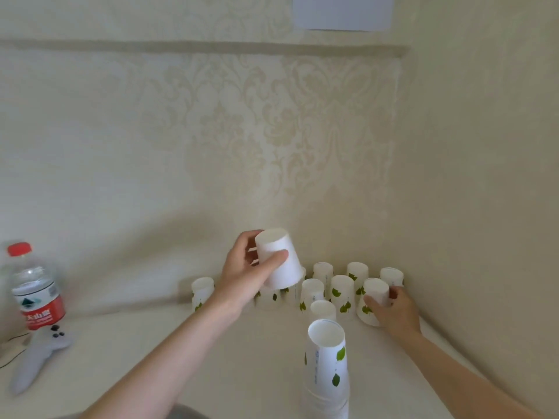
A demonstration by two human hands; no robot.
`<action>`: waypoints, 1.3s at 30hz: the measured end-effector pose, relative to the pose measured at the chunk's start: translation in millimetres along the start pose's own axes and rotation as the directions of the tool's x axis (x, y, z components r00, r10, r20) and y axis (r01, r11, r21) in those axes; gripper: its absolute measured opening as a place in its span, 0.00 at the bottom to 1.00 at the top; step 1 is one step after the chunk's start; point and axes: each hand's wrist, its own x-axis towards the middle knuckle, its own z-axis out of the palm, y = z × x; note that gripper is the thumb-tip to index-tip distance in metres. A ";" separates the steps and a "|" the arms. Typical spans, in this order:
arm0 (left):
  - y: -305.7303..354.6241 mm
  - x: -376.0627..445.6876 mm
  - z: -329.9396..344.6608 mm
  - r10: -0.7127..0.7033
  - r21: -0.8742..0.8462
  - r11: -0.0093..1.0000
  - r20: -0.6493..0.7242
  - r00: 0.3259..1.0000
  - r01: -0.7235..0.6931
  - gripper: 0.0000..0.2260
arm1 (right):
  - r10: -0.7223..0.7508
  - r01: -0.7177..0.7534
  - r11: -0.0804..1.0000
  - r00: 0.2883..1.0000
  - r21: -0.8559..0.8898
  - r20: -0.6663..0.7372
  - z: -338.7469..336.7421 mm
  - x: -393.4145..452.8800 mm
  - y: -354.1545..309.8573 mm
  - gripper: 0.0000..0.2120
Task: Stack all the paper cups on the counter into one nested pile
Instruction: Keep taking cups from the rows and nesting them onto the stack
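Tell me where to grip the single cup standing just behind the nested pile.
Take that upside-down cup from above, fingers around its side wall near the closed base. The wider rim rests on the counter, the pile blocks the near side, and other cups crowd behind.

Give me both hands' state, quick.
Left hand: closed on a raised upside-down paper cup.
Right hand: gripping an upside-down leaf-print cup on the counter.

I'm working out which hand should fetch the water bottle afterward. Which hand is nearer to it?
Left. The left hand holds a raised cup mid-counter, well right of the water bottle. The right hand grips a cup farther right.
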 end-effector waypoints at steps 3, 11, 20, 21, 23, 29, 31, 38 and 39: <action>22.7 -25.2 10.3 0.035 0.038 0.998 0.258 0.965 -0.047 0.22 | 0.010 -0.007 0.998 0.999 0.057 -0.053 -15.4 -16.4 -14.8 0.29; -19.6 -72.1 36.8 -0.140 0.218 0.974 0.397 0.907 0.055 0.24 | -0.175 0.190 0.956 0.981 0.222 -0.088 -71.7 -74.6 -57.9 0.21; -51.5 -71.7 -15.3 -0.244 0.268 0.951 0.347 0.906 0.154 0.35 | -0.446 0.373 0.873 0.872 0.316 0.203 -66.5 -122.7 -103.2 0.12; -53.5 -64.9 -28.9 -0.251 0.258 0.948 0.250 0.935 0.185 0.35 | -0.454 0.381 0.875 0.860 0.300 0.233 -62.0 -126.4 -103.1 0.13; -63.1 -50.8 -57.9 -0.288 0.191 0.943 0.061 0.956 0.272 0.32 | -0.461 0.384 0.879 0.836 0.281 0.299 -53.8 -132.3 -99.9 0.14; -93.3 -22.5 -109.2 -0.271 0.189 0.928 -0.247 0.930 0.320 0.20 | -0.467 0.416 0.884 0.782 0.213 0.413 -34.2 -142.2 -76.9 0.19; -104.1 -13.8 -115.5 -0.232 0.235 0.923 -0.298 0.926 0.306 0.23 | -0.458 0.423 0.887 0.766 0.182 0.452 -29.2 -142.0 -67.1 0.22; -139.6 34.7 -138.1 -0.217 0.463 0.800 -0.369 0.904 0.381 0.39 | -0.363 0.276 0.925 0.847 0.262 0.389 -57.2 -75.9 -66.2 0.24; -146.1 43.0 -140.6 -0.219 0.475 0.791 -0.369 0.903 0.386 0.39 | -0.313 0.282 0.948 0.905 0.147 0.287 -57.8 -54.5 -63.2 0.20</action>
